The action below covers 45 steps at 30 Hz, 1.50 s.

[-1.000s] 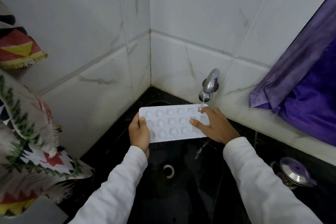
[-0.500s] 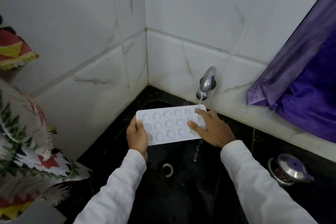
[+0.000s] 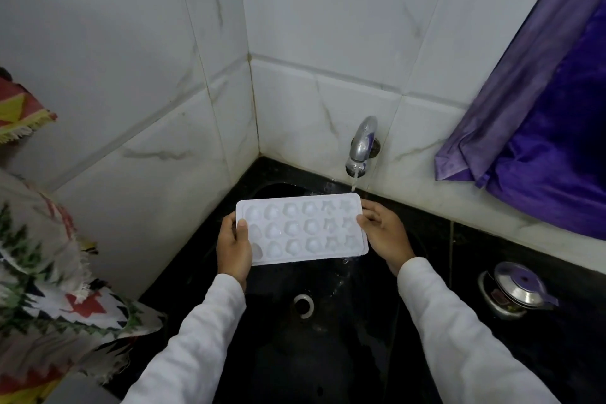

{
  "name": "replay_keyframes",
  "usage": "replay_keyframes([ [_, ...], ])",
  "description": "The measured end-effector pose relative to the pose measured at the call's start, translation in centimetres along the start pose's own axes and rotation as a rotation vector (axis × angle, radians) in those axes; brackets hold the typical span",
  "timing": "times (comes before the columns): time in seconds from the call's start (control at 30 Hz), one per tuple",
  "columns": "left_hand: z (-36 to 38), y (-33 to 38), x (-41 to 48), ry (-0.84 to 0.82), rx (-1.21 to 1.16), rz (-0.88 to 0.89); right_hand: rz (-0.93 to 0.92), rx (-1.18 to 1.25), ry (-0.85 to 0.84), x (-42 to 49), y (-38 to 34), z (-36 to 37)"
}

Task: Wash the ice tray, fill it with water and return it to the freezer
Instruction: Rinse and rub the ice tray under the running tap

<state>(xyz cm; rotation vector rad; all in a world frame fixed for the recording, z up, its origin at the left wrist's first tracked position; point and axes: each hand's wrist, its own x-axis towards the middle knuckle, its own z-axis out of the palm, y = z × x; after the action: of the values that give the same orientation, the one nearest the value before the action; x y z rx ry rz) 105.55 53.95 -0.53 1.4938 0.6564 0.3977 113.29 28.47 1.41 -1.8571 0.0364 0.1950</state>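
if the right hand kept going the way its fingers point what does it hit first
The ice tray: the right hand holds its right end, fingers aimed left and slightly away, across the tray. Nothing else seems to lie nearer on that line.

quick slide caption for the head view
Left hand and right hand hold a white ice tray over the black sink, one corner under the running tap.

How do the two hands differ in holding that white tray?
The left hand lays its thumb on top of the ice tray; the right hand only meets the rim with curled fingertips. The left hand holds the end away from the tap; the right hand holds the end by the running water. Both grip a short end, above the sink.
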Motion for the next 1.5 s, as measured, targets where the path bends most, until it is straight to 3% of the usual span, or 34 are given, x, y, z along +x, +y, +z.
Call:
replay_keyframes([
  [0.33, -2.0, -0.4, -0.4, -0.028, 0.305, 0.222, -0.118, -0.124, 0.192, -1.8, 1.4, 0.7],
  [0.53, -2.8, -0.2, -1.5, -0.028, 0.294, 0.387, -0.196, -0.164, 0.239, -4.0, 1.1, 0.0],
  [0.67, -3.2, 0.4, -2.6, -0.003, 0.268, 0.546, -0.321, -0.138, 0.372, -6.1, -0.5, -0.2],
  [0.87, -4.0, -2.2, -3.7, -0.075, 0.355, 0.45, -0.184, -0.18, 0.306, -8.3, 2.9, 0.5],
  [1.03, -4.3, -3.0, -4.8, -0.067, 0.31, 0.422, -0.147, 0.011, 0.416, -9.2, 3.1, 1.0],
  [1.1, -4.3, -3.0, -4.8, -0.078, 0.335, 0.409, -0.138, -0.032, 0.364, -9.2, 3.2, 1.3],
  [1.23, -4.2, -2.3, -4.6, -0.059, 0.31, 0.496, -0.227, -0.058, 0.447, -9.0, 2.6, 1.0],
  [1.37, -4.0, -3.0, -3.5, -0.141, 0.395, 0.409, -0.069, -0.093, 0.305, -7.9, 4.0, 0.7],
  [1.5, -3.4, -3.3, -3.1, -0.239, 0.46, 0.382, -0.037, -0.158, 0.343, -6.6, 4.0, -0.1],
])
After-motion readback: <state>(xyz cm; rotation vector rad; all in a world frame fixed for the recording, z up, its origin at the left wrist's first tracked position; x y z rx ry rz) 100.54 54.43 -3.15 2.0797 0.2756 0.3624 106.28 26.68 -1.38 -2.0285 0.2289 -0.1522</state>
